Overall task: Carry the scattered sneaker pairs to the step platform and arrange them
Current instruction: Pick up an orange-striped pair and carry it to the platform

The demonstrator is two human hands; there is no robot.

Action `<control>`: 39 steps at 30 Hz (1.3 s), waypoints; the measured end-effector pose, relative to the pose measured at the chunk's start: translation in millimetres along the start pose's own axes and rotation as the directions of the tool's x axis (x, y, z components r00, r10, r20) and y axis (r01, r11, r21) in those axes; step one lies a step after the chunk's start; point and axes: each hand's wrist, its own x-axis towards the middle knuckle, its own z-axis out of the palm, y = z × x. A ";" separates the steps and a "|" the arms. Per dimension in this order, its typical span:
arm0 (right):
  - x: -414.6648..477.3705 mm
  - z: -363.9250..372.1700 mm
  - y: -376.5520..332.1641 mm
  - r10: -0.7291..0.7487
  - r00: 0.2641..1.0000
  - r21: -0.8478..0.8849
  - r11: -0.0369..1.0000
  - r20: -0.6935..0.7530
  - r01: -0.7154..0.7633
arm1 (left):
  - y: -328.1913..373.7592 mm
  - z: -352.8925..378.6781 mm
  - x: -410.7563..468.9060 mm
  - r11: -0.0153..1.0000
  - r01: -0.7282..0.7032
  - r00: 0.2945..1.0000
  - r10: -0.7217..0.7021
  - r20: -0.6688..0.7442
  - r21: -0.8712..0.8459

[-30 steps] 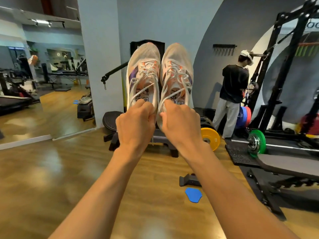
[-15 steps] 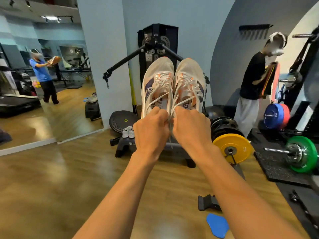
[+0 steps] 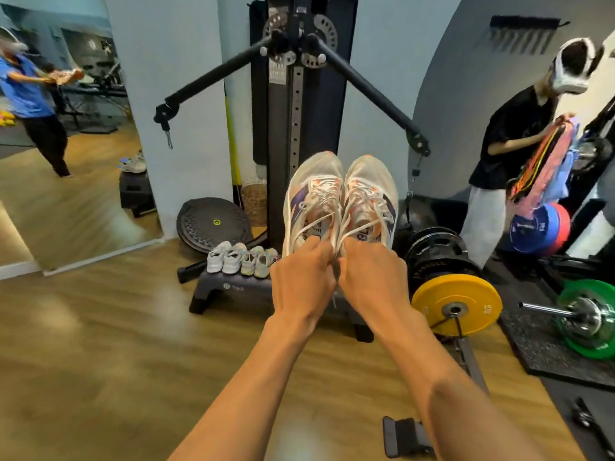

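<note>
The sneakers point(image 3: 312, 191) have thin, sheer mesh cloth and flat woven laces point(image 3: 317, 224); the floor point(image 3: 100, 344) is glossy wood; the step platform point(image 3: 233, 289) matt dark plastic; the mat point(image 3: 539, 347) rough speckled rubber

We've got two white mesh sneakers up in the air, toes up and touching side by side: left sneaker point(image 3: 312, 197) gripped in our left hand point(image 3: 303, 281), right sneaker point(image 3: 369, 201) in our right hand point(image 3: 372, 277). Orange and purple trim, laces loose. The dark step platform point(image 3: 239, 289) sits on the floor behind them, with a white pair point(image 3: 224, 257) and a pastel pair point(image 3: 261, 261) at its left end.
</note>
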 end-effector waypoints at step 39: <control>417.7 761.3 71.5 0.129 0.632 0.051 0.965 0.764 -0.258 | -474.7 671.0 238.7 0.971 0.240 0.805 -0.208 0.556 0.016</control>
